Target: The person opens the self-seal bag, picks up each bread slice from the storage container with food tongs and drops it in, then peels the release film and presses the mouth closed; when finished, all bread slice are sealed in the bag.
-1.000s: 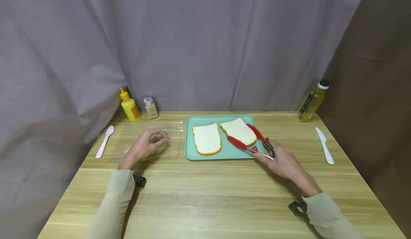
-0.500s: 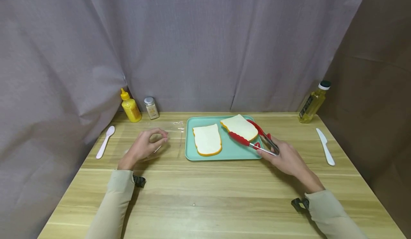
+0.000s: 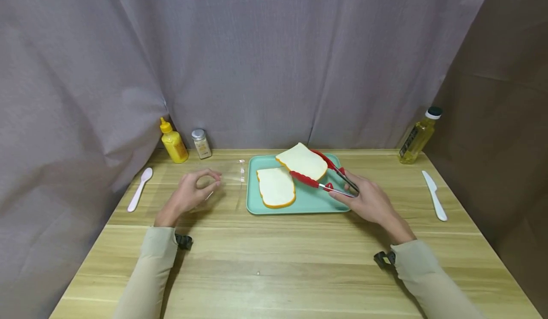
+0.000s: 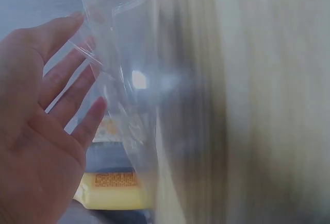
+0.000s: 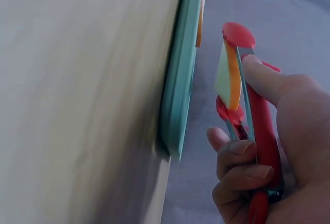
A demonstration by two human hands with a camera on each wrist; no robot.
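My right hand [image 3: 370,200] grips a pair of red-tipped metal tongs [image 5: 264,126]. A white bread slice with an orange crust [image 3: 303,161] is clamped between the tong tips, raised above the green tray [image 3: 321,204]. Its left corner overlaps the second bread slice [image 3: 276,190], which lies flat on the tray's left half. Left of the tray, my left hand [image 3: 192,190] pinches the edge of a clear plastic bag [image 4: 129,80] between thumb and fingers, lifting part of it off the table. The bag's outline is hard to make out in the head view.
A yellow squeeze bottle [image 3: 174,144] and a small seasoning jar [image 3: 201,144] stand at the back left. On the far left lies a white spoon [image 3: 139,190]. An oil bottle [image 3: 417,138] and a white knife [image 3: 434,197] are at right. Grey curtains [image 3: 257,62] border the table.
The right hand has raised the clamped bread slice off the tray with the tongs and moved it left toward the other slice. My left hand has barely shifted, still pinching the bag.
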